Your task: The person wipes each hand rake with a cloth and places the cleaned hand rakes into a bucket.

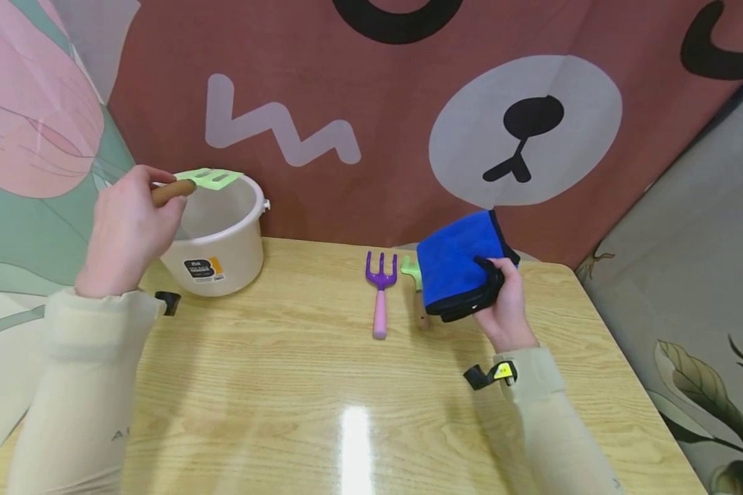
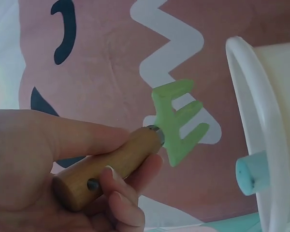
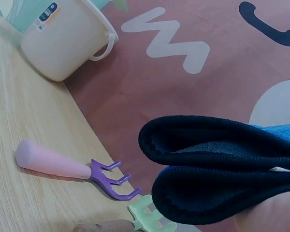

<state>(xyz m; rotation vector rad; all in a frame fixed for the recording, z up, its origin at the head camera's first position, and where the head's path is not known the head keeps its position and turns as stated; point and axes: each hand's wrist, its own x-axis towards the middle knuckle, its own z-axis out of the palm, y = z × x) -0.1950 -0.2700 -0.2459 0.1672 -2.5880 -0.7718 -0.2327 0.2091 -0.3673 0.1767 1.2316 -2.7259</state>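
Observation:
My left hand [image 1: 130, 223] grips the wooden handle of a small green garden fork [image 2: 171, 125], its head over the rim of a white bucket [image 1: 235, 265] in the head view. The left wrist view shows the thumb and fingers around that handle. At the right, my right hand [image 1: 509, 313] holds a folded blue cloth [image 1: 461, 254] with black edging above the table. Its layered folds fill the right side of the right wrist view. Beside the cloth lie a purple fork [image 1: 380, 282] with a pink handle and another green fork [image 1: 412, 270], partly hidden behind the cloth.
The light wooden table [image 1: 272, 385] ends at the back against a hanging brown fabric [image 1: 384, 185] with a cartoon face. The bucket stands at the table's back left. A patterned grey cloth [image 1: 687, 275] hangs along the right edge.

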